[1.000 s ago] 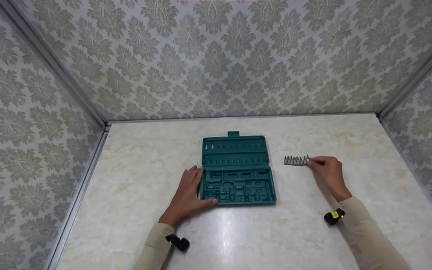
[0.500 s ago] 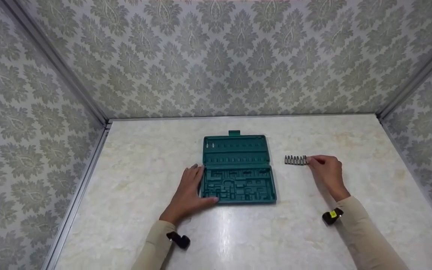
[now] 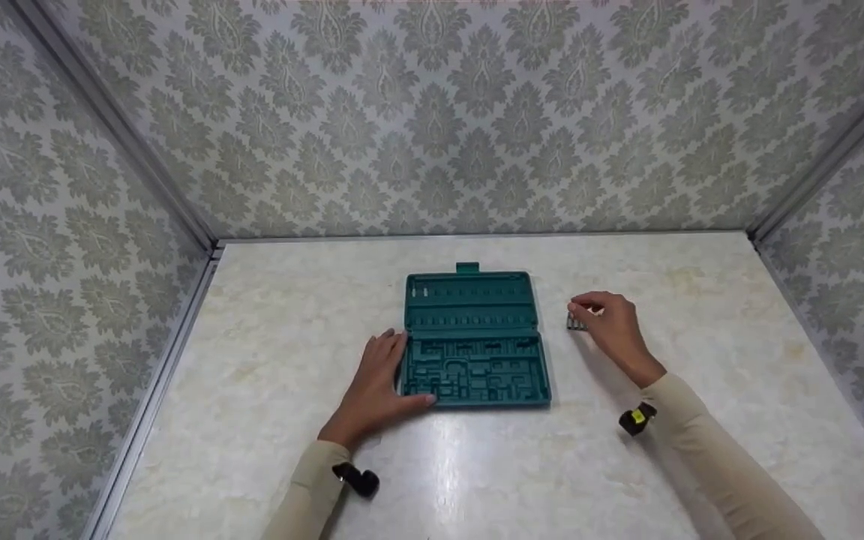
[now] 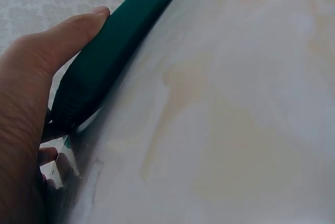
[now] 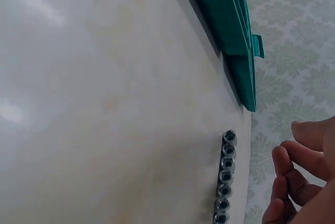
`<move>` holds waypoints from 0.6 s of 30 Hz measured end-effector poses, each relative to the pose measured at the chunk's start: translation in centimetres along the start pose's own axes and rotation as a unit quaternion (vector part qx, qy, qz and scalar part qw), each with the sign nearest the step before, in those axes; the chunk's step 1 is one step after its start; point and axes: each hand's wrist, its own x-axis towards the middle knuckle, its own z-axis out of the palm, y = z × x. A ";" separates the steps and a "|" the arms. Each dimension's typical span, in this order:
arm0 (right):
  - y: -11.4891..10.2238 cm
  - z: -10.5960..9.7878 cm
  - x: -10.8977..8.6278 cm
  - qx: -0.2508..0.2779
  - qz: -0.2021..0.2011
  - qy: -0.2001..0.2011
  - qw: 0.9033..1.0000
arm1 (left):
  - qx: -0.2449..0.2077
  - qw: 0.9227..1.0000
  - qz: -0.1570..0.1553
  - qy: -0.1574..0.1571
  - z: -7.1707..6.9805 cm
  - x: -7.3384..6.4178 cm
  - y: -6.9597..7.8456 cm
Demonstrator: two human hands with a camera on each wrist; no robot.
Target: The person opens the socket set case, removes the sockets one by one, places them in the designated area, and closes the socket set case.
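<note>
A green plastic tool case (image 3: 477, 371) lies unfolded on the table, its moulded slots showing. My left hand (image 3: 372, 386) rests against its left side, the thumb along the front edge and the fingers by the hinge end. In the left wrist view that thumb (image 4: 78, 30) lies against the case wall (image 4: 112, 51). To the right of the case is a row of small metal socket bits (image 5: 226, 169), square holes in their ends. My right hand (image 3: 616, 330) is over the row and hides most of it in the head view. Its thumb and fingers (image 5: 309, 132) are apart, with nothing visible between them.
Two small pale metal pieces (image 3: 419, 292) sit at the left of the case's lid, whose latch tab (image 3: 467, 267) points to the back wall (image 3: 477, 150). Patterned panels with metal frames (image 3: 132, 165) enclose the pale table (image 3: 289, 300) at the sides and back.
My right hand has moved left from the right end of the bit row to above its left end, and its fingers have lifted. My left hand and the case stay in place.
</note>
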 end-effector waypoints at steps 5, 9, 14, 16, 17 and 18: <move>-0.9 1.7 0.6 0.010 -0.016 -0.031 0.999 | 0.001 1.000 0.002 0.003 -0.1 0.0 -0.1; -1.4 2.7 0.9 -0.003 -0.014 -0.041 0.999 | 0.003 1.000 -0.004 -0.002 -0.1 -0.1 0.0; -2.2 3.8 1.5 -0.002 -0.022 -0.058 0.998 | 0.000 1.000 -0.008 -0.004 -0.2 -0.2 0.1; -2.5 4.3 1.7 0.011 -0.030 -0.067 0.997 | -0.002 1.000 -0.007 -0.004 -0.2 -0.1 0.1; -2.6 4.5 1.8 0.015 -0.035 -0.071 0.997 | -0.004 1.000 -0.007 -0.003 -0.2 -0.1 0.1; -2.8 4.8 1.9 0.017 -0.046 -0.075 0.996 | -0.003 1.000 -0.004 -0.003 -0.2 -0.1 0.2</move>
